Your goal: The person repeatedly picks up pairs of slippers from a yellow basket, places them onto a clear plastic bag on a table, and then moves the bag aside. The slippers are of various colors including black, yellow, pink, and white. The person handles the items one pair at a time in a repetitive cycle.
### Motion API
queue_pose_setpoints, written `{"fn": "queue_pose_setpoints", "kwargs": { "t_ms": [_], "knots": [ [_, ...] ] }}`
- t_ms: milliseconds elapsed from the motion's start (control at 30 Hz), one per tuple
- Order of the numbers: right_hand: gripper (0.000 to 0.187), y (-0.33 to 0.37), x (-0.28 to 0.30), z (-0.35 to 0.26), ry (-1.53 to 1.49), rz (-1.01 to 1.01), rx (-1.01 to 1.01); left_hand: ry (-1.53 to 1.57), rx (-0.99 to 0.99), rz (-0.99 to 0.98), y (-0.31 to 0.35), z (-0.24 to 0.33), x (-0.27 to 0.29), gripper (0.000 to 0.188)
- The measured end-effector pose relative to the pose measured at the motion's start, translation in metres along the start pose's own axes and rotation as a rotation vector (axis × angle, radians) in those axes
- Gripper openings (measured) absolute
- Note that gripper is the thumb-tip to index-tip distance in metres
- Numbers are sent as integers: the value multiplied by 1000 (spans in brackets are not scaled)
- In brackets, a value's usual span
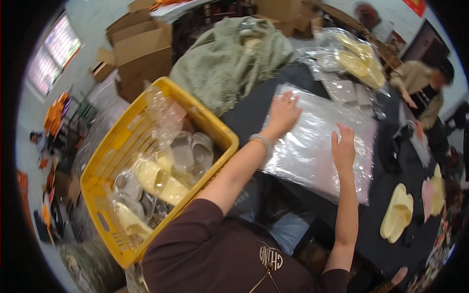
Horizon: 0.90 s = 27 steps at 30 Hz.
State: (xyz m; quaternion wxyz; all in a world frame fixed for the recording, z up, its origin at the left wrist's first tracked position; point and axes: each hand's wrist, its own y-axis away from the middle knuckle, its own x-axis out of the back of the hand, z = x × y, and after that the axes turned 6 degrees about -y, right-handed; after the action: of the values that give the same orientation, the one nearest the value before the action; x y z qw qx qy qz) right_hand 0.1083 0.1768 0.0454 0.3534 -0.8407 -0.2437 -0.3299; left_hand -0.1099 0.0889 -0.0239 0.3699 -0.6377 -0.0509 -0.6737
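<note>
A flat stack of clear plastic bags (pixel 309 146) lies on the dark table in front of me, its film shiny and wrinkled. My left hand (pixel 285 115) rests on the stack's far left part with the fingers stretched out. Over the right part of the stack is my right hand (pixel 344 149), fingers extended and thumb apart; whether it presses on the film I cannot tell. Neither hand grips anything. To my left stands a yellow plastic basket (pixel 200 108) with bagged slippers inside, among them pale yellow slippers (pixel 157 179) and grey slippers (pixel 183 149).
Bagged yellow slippers (pixel 359 58) and grey ones lie at the table's far end. A pair of yellow slippers (pixel 396 213) sits at the right. Behind the basket are a green cloth-covered heap (pixel 220 61) and cardboard boxes (pixel 141 53). A co-worker (pixel 420 90) handles plastic at the far right.
</note>
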Motion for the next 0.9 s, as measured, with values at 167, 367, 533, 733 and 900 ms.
{"fn": "queue_pose_setpoints", "kwargs": {
  "t_ms": [167,367,533,733,900],
  "knots": [
    [32,16,-48,29,72,-89,-102,-14,19,-22,3,2,3,55],
    [32,14,-51,37,29,-73,-76,506,36,150,-3,-19,37,44],
    [32,16,-48,39,-14,-107,-127,420,-114,251,32,-55,159,41],
    [31,15,-51,41,-58,-103,-88,-501,339,672,85,-217,234,74],
    [29,15,-47,40,-63,-92,-118,-160,729,58,145,-307,228,47]
  ]
}}
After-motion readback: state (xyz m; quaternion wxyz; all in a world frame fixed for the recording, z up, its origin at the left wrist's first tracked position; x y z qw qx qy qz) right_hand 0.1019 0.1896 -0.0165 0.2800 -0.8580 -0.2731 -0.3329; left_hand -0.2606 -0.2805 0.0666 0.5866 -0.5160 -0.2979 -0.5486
